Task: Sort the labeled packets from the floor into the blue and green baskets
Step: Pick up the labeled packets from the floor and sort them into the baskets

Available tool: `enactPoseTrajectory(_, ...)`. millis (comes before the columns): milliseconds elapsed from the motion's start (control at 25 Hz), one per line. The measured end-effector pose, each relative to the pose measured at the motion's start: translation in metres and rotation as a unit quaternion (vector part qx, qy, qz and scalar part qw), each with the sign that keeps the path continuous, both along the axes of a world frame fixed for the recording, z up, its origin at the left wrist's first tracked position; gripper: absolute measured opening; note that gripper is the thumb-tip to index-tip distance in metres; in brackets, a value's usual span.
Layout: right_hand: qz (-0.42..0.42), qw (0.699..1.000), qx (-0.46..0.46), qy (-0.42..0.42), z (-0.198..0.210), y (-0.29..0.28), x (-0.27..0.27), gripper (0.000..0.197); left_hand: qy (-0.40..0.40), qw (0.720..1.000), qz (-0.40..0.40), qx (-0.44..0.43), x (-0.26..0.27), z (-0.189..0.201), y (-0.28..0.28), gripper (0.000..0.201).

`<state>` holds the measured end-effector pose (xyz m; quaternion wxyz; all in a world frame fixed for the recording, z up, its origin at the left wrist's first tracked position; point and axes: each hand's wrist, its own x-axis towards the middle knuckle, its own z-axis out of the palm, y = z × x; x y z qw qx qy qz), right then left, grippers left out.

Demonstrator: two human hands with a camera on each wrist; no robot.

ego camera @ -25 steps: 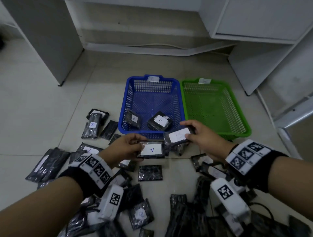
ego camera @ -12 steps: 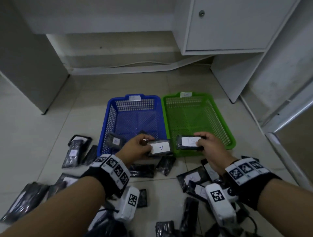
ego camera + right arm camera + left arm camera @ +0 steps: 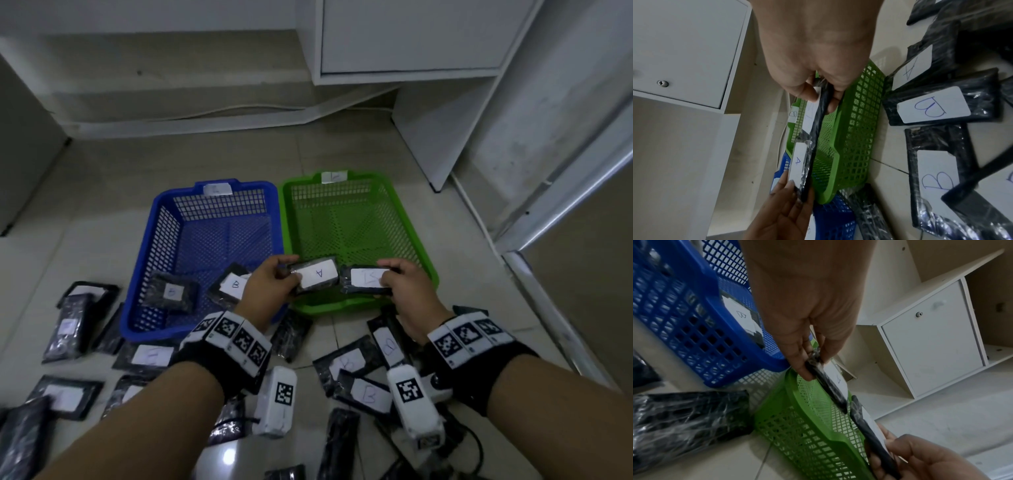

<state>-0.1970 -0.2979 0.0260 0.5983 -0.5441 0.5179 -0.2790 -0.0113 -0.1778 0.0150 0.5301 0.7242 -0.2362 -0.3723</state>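
My left hand point(image 3: 274, 281) pinches a black packet labelled A point(image 3: 317, 274) by its left end, above the near rim of the green basket point(image 3: 424, 260). My right hand point(image 3: 399, 286) grips a second black packet point(image 3: 364, 279) with a blurred white label, side by side with the first. The left wrist view shows the A packet point(image 3: 830, 386) edge-on over the green basket point(image 3: 807, 426). The right wrist view shows both packets, the near one point(image 3: 818, 116) between my fingers. The blue basket point(image 3: 144, 267) holds two packets, one marked B point(image 3: 234, 284).
Several black packets with A or B labels lie scattered on the tiled floor in front of both baskets, such as a B packet point(image 3: 368, 394). White cabinets point(image 3: 411, 37) stand behind and to the right. A cable point(image 3: 239, 109) runs along the back wall.
Both hands rose and moved forward and right with their packets, from in front of the blue basket to over the green basket's near rim. My head view shifted as well.
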Motion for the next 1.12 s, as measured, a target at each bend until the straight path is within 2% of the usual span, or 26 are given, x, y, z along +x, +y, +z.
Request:
enactPoseTrajectory(520,0.006,1.0,-0.024,0.01,-0.01,0.0,0.01,0.032,0.053,0.995,0.067,-0.044,0.007,-0.007,0.01,0.023)
enactPoseTrajectory(840,0.007,0.999,-0.03,0.008,-0.01,0.007,0.019,0.033,0.009,0.997,0.064,-0.043,0.009,-0.015,0.011,0.028)
enactPoseTrajectory(1120,0.002,0.999,-0.035,0.004,-0.009,0.01,0.025,0.033,0.035,0.993,0.096,-0.058,0.016,-0.009,0.018,0.029)
